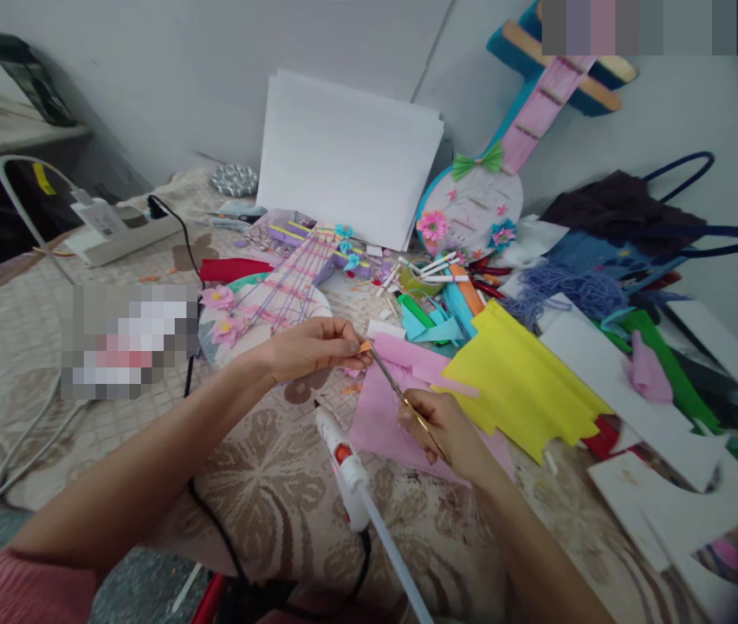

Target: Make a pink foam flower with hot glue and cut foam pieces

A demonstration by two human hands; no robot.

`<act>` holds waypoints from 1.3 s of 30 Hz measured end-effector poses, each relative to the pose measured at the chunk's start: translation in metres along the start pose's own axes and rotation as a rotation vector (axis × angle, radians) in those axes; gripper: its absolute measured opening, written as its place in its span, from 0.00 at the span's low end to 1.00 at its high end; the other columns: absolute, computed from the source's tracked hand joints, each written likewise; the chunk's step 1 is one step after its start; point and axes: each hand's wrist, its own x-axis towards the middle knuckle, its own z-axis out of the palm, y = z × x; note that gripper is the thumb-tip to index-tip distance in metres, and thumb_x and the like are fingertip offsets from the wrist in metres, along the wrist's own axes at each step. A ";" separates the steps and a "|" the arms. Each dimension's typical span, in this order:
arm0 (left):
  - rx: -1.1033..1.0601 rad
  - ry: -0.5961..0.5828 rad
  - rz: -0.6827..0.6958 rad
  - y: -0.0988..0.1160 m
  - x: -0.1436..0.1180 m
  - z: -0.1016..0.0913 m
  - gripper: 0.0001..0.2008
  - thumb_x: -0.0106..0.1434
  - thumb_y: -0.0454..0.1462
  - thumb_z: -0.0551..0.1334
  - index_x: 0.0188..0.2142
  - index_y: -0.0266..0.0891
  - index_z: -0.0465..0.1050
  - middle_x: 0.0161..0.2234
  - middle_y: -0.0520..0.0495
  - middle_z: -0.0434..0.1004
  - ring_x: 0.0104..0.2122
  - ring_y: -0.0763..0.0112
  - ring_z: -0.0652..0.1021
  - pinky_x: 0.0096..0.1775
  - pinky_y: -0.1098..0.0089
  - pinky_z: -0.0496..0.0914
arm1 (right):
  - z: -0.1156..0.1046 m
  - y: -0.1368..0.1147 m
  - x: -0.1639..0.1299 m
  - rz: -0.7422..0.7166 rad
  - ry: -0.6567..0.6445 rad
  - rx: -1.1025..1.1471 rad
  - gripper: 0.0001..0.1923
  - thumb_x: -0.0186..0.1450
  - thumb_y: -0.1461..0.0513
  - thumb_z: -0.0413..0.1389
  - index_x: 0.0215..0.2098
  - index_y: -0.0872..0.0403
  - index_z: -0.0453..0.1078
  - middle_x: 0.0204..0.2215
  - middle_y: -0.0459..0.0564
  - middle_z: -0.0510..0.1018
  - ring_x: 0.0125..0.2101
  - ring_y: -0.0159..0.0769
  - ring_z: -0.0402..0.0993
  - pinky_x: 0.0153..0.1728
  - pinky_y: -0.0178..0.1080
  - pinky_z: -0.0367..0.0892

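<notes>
My left hand is closed, its thumb and fingertips pinching a small orange paper piece. A slender tool, grey toward the tip and gold along the handle, is gripped in my right hand; its exact kind is unclear. The tool's tip reaches the orange piece. Beneath my right hand lies a pink sheet of crepe paper. A white hot glue gun rests between my forearms, with a long glue stick coming out of its back.
A purple paper-craft instrument with strings lies behind my left hand. A pink and blue one leans on the wall beside white boards. Yellow paper and blue yarn sit right; a power strip sits left.
</notes>
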 end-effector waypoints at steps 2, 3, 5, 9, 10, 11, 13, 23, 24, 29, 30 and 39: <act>0.000 -0.001 0.003 0.000 0.000 -0.001 0.11 0.50 0.33 0.68 0.25 0.34 0.65 0.31 0.48 0.76 0.32 0.77 0.77 0.36 0.77 0.70 | 0.000 0.001 0.000 0.028 -0.001 0.018 0.20 0.61 0.51 0.51 0.19 0.53 0.55 0.09 0.37 0.55 0.09 0.24 0.54 0.12 0.29 0.49; -0.001 -0.002 0.006 -0.001 0.000 -0.001 0.11 0.50 0.33 0.68 0.25 0.34 0.65 0.31 0.47 0.76 0.32 0.77 0.77 0.36 0.77 0.70 | 0.001 0.001 0.000 0.041 -0.007 0.030 0.19 0.61 0.51 0.51 0.19 0.53 0.56 0.09 0.37 0.55 0.09 0.24 0.54 0.12 0.29 0.49; 0.001 -0.003 0.009 -0.001 0.000 -0.001 0.10 0.50 0.33 0.68 0.25 0.34 0.65 0.32 0.47 0.76 0.33 0.76 0.77 0.37 0.76 0.70 | 0.002 0.003 -0.001 0.044 -0.020 0.049 0.19 0.62 0.50 0.50 0.21 0.53 0.57 0.10 0.37 0.55 0.09 0.24 0.54 0.12 0.29 0.50; 0.017 -0.001 0.003 -0.001 0.000 0.000 0.10 0.51 0.33 0.67 0.26 0.34 0.65 0.32 0.46 0.76 0.33 0.75 0.77 0.38 0.74 0.71 | 0.002 0.007 -0.002 -0.047 -0.051 0.042 0.20 0.63 0.49 0.48 0.22 0.54 0.57 0.15 0.40 0.58 0.13 0.24 0.54 0.14 0.30 0.52; 0.017 0.001 0.000 -0.001 0.000 0.001 0.09 0.51 0.33 0.67 0.26 0.34 0.65 0.32 0.46 0.76 0.33 0.75 0.77 0.38 0.74 0.71 | 0.002 0.007 -0.003 -0.060 -0.059 0.039 0.20 0.64 0.49 0.47 0.23 0.54 0.57 0.16 0.40 0.59 0.14 0.24 0.54 0.14 0.30 0.52; 0.015 0.004 -0.002 -0.001 0.000 0.001 0.09 0.52 0.33 0.67 0.26 0.34 0.65 0.32 0.46 0.76 0.33 0.75 0.78 0.38 0.74 0.71 | 0.002 0.008 -0.003 -0.064 -0.064 0.035 0.20 0.64 0.49 0.46 0.23 0.54 0.57 0.16 0.40 0.59 0.14 0.24 0.54 0.14 0.30 0.52; 0.013 0.006 -0.004 -0.001 0.000 0.001 0.08 0.52 0.33 0.66 0.26 0.34 0.66 0.32 0.46 0.77 0.33 0.75 0.78 0.38 0.74 0.71 | 0.002 0.009 -0.003 -0.059 -0.055 0.025 0.19 0.64 0.50 0.46 0.23 0.54 0.57 0.16 0.40 0.59 0.14 0.24 0.54 0.15 0.30 0.52; 0.011 -0.002 0.011 -0.001 0.001 0.000 0.11 0.49 0.33 0.68 0.25 0.34 0.64 0.30 0.49 0.76 0.31 0.76 0.77 0.35 0.77 0.71 | 0.002 0.004 -0.001 -0.012 -0.010 0.005 0.19 0.63 0.52 0.49 0.20 0.54 0.55 0.11 0.38 0.56 0.11 0.24 0.54 0.13 0.29 0.51; 0.016 0.001 0.015 -0.001 0.001 0.001 0.12 0.49 0.32 0.68 0.25 0.33 0.64 0.29 0.49 0.76 0.31 0.77 0.77 0.34 0.77 0.70 | 0.002 0.003 -0.001 -0.005 -0.005 0.009 0.19 0.62 0.52 0.50 0.20 0.54 0.55 0.10 0.38 0.56 0.10 0.24 0.54 0.13 0.29 0.51; 0.021 0.019 0.021 0.000 0.001 0.001 0.11 0.49 0.32 0.68 0.25 0.33 0.65 0.29 0.49 0.76 0.31 0.77 0.77 0.34 0.79 0.70 | 0.002 0.004 -0.001 0.027 -0.014 0.047 0.18 0.62 0.51 0.50 0.21 0.54 0.57 0.10 0.37 0.56 0.09 0.23 0.52 0.12 0.29 0.51; 0.020 0.018 0.019 -0.001 0.001 0.001 0.11 0.49 0.32 0.68 0.25 0.33 0.65 0.29 0.49 0.76 0.31 0.77 0.77 0.34 0.79 0.70 | 0.002 0.004 -0.001 0.014 -0.019 0.040 0.18 0.62 0.51 0.50 0.21 0.54 0.57 0.11 0.37 0.56 0.10 0.23 0.53 0.12 0.29 0.51; 0.027 0.006 0.019 -0.001 0.000 0.001 0.12 0.50 0.35 0.68 0.26 0.34 0.65 0.31 0.48 0.76 0.30 0.77 0.77 0.35 0.76 0.71 | 0.002 0.004 -0.002 -0.078 -0.022 -0.023 0.20 0.64 0.51 0.47 0.21 0.54 0.57 0.14 0.39 0.57 0.13 0.24 0.53 0.15 0.30 0.50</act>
